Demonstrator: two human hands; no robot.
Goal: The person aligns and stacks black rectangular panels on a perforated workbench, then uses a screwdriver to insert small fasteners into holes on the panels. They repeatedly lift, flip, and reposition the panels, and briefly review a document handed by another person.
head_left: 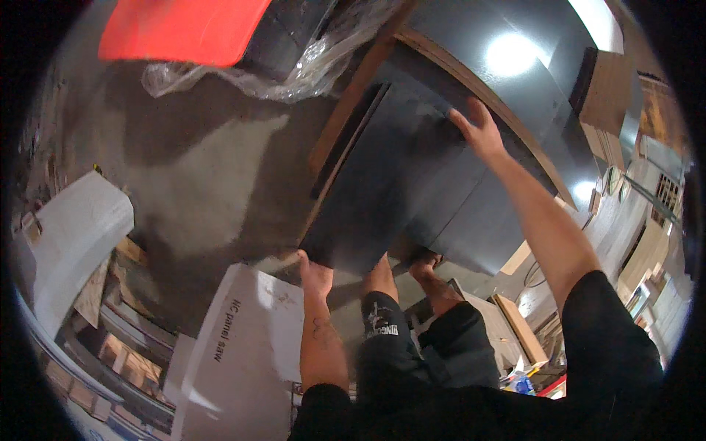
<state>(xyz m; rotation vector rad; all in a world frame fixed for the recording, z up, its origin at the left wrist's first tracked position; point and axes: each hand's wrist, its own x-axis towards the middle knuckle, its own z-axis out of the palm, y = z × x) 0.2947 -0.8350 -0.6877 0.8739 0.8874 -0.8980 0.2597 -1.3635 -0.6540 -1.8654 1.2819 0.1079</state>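
A dark grey panel [375, 176] lies tilted in front of my legs, its long left edge showing a thin brown line. My left hand [316, 278] grips its near left corner, with the fingers partly hidden by the edge. At the far right corner my right hand [484, 134] holds the panel, thumb and fingers around its edge. Below and to the right is another dark panel [482, 209] with a straight seam across it. Both of my arms are stretched out from the lower edge of the view.
A large dark board [471, 22] with a brown edge stands beyond the panels. Clear plastic wrap [316, 70] and a red sheet [184, 29] are at the far left. A white machine housing [243, 353] stands close by my left arm. Wooden boards [518, 327] lie at the right.
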